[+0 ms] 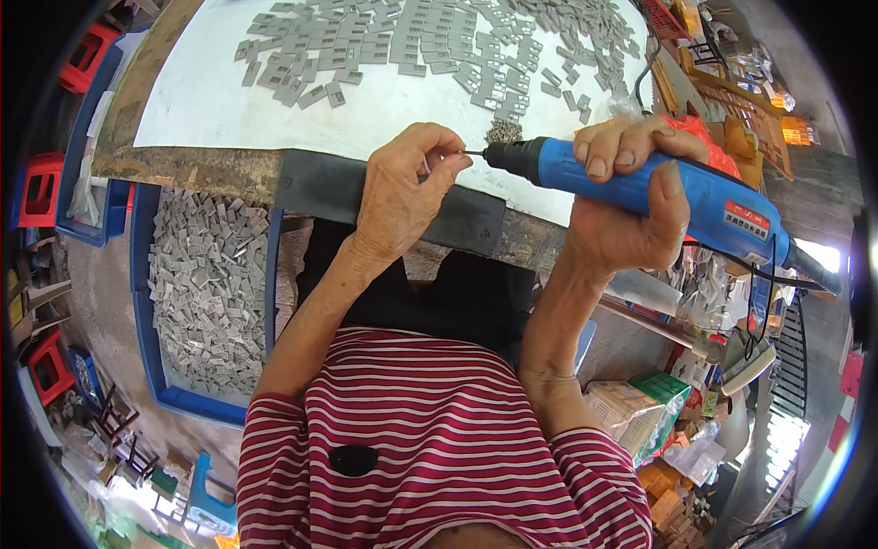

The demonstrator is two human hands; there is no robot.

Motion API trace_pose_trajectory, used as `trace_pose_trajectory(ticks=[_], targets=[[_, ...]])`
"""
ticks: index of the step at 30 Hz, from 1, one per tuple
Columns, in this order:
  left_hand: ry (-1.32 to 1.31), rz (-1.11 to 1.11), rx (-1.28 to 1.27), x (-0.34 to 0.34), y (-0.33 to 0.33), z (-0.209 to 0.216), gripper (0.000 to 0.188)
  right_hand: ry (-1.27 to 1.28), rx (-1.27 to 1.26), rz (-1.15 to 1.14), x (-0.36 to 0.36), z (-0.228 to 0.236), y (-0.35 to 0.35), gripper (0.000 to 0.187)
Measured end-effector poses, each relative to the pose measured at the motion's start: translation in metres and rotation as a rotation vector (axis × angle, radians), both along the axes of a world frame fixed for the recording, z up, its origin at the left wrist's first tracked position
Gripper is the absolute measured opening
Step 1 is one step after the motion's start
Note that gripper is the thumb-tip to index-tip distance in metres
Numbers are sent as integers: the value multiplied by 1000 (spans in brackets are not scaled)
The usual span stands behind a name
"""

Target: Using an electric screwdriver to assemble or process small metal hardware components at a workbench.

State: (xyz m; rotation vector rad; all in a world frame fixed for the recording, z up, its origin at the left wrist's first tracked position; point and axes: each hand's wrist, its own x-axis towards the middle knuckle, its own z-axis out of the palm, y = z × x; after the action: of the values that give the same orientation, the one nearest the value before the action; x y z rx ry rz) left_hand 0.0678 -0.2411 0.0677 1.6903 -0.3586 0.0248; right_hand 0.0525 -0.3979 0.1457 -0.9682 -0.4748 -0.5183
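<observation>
My right hand (631, 188) is wrapped around a blue electric screwdriver (718, 206), held level with its thin bit pointing left. At the tip of that bit, the thumb and forefinger of my left hand (407, 188) are pinched together. Whatever sits between them is too small to make out. Just behind the screwdriver's black nose is a small heap of tiny metal pieces (503, 132), which look like screws. Flat grey rectangular parts (425, 41) with small cut-outs lie in rows and loose clusters on the white sheet (219, 101) beyond my hands.
A dark strip (315, 188) runs along the bench's worn wooden edge (197, 172). Lower left stands a blue bin (144, 311) filled with grey parts. Red stools (41, 189) are farther left. Behind the screwdriver is a red plastic bag (718, 151); its black cord (764, 274) trails at right.
</observation>
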Motion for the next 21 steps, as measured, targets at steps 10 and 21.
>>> trace_pose_trajectory(ticks=[10,21], targets=[[39,-29,-20,-1,2,-2,10,51,-118,-21,-2,1,1,27],[-34,-49,-34,-3,2,-3,8,50,-136,1,-3,-1,2,27]])
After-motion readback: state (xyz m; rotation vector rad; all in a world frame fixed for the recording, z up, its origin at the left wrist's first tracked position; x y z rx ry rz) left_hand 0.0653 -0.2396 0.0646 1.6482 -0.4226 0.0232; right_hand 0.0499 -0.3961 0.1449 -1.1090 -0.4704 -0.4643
